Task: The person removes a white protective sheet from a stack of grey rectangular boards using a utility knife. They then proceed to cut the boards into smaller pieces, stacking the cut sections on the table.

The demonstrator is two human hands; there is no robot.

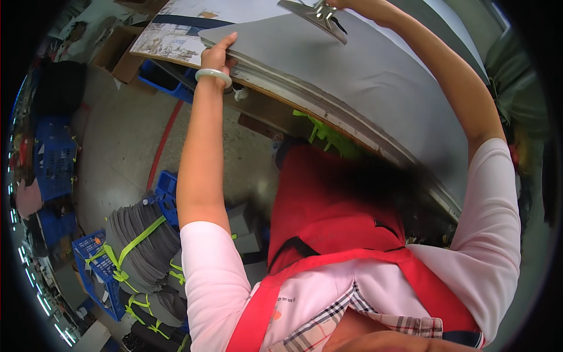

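A stack of large grey sheets (375, 88) lies along the table edge in front of me. At its left corner my left hand (218, 57), with a pale bangle on the wrist, grips the sheets, thumb on top and fingers curled under the edge. Farther out, a wide metal bulldog clip (319, 19) rests on or just above the top sheet. My right hand (366, 7) reaches around to it from the far side, its fingers closed at the clip's shiny handle. The upper picture edge cuts off part of that hand.
The table (170, 44) has a worn, patchy top. Below left, a bundle of grey pieces (138, 240) tied with green strips stands beside a blue crate (97, 258). A cardboard box (120, 53) sits at the far left. A dark blur covers part of the near table edge.
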